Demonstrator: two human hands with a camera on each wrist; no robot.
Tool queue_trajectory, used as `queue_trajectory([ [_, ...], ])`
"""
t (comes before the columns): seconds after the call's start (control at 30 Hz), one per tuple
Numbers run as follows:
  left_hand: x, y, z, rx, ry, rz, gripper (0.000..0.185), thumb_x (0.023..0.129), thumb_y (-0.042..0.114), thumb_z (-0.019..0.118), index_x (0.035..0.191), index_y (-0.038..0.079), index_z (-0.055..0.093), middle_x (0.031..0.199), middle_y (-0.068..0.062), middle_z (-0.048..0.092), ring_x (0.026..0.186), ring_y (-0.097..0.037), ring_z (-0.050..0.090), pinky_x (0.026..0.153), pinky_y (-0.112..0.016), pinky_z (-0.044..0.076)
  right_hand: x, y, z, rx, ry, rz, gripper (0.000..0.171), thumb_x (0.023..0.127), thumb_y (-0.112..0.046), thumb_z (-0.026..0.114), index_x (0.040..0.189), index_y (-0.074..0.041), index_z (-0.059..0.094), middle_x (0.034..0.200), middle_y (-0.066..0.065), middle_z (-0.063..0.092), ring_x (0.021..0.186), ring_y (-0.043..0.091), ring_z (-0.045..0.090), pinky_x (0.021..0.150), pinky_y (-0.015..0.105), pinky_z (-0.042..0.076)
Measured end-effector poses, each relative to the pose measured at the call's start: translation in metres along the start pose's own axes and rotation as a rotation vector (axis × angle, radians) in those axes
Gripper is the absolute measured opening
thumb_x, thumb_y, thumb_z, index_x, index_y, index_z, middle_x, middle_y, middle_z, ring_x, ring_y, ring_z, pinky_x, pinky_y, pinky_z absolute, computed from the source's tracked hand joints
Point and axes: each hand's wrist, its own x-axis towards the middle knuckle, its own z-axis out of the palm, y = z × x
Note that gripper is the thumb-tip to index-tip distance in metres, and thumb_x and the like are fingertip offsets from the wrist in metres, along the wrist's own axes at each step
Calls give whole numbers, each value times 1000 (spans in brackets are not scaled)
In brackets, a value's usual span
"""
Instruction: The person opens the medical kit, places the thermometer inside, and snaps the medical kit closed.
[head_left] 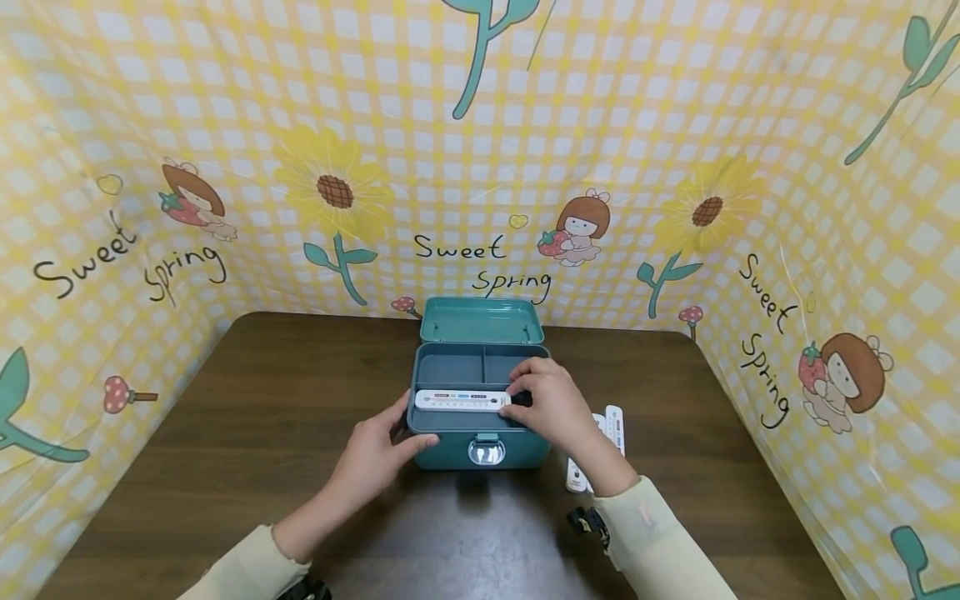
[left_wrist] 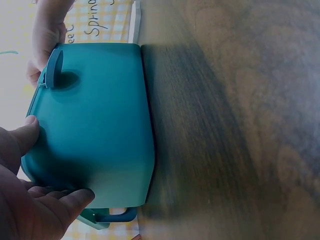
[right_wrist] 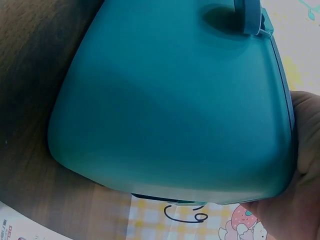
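Note:
A teal storage box (head_left: 442, 452) stands on the table with its lid (head_left: 482, 321) swung up at the back. Its grey inner tray (head_left: 450, 367) has two back compartments and a long front one. Over the front compartment lies a long white strip (head_left: 459, 401) with rounded ends and small coloured print. My right hand (head_left: 553, 404) pinches this strip's right end, thumb in front, fingers behind; a dark patch shows between them. At the box's front left corner my left hand (head_left: 375, 446) grips it, thumb on the front, fingers along the side. The left wrist view shows fingertips on the teal wall (left_wrist: 100, 135).
Right of the box, partly behind my right forearm, lie more white strips (head_left: 615, 427) on the brown wooden table (head_left: 315, 375). A clear-and-teal latch (head_left: 486, 451) juts from the box front. Yellow checked cloth (head_left: 450, 183) hangs around the back and sides.

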Motion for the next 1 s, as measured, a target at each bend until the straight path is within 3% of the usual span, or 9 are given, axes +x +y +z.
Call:
queue_trajectory([
  [0.3,3,0,2,8,-5,-6,92,87,48,79,160,12,36,158,-9,45,138,-24,52,103,-43,51,2,1,0,-50,-17,13,25,82,-35,88,94,-14,83,122,-1,67,119,22,56,110,45,45],
  [0.53,4,-1,4,-6,-6,-2,91,87,46,80,159,12,37,157,-9,47,137,-25,54,101,-43,53,-2,2,-4,-69,2,12,28,83,-40,87,98,-17,81,120,-1,67,113,20,59,102,42,53],
  [0.67,5,-1,5,-14,-5,-4,92,86,49,80,159,12,38,156,-9,47,137,-25,55,101,-43,53,-8,5,-9,-3,59,-10,20,87,-36,84,97,-18,79,114,-4,67,108,18,61,96,39,57],
  [1.0,-2,1,3,-60,5,-58,90,87,45,80,159,11,38,155,-12,50,135,-26,56,102,-42,52,-36,15,-19,201,249,-20,16,92,-27,79,103,-15,78,119,-5,66,117,18,60,96,42,58],
])
